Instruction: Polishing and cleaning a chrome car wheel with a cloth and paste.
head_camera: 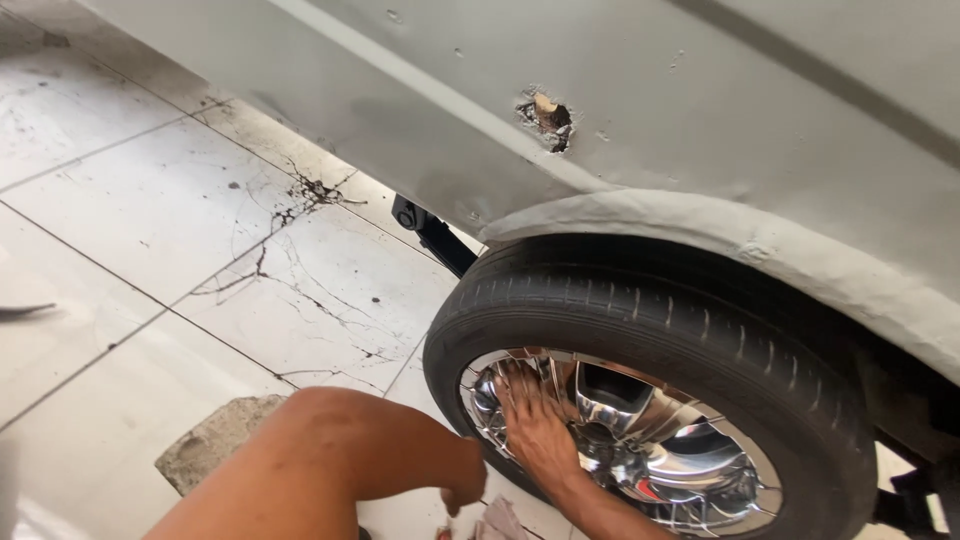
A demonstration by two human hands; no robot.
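Right hand (535, 430) spread wide, palm flat on chrome rim (640, 450), at 9 o'clock of the hub. Left hand (462, 488) curled by the tyre (600, 310) at 7 o'clock; cannot tell whether holding anything. Rag (500, 520) on floor (150, 200) just below. Judged best: keep palm flat, press evenly, avoid spoke edges, brace with left.

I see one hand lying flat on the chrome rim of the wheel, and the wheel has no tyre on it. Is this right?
Not quite. The head view shows a black tyre fitted around the chrome rim. The rest holds: one hand lies flat on the rim.
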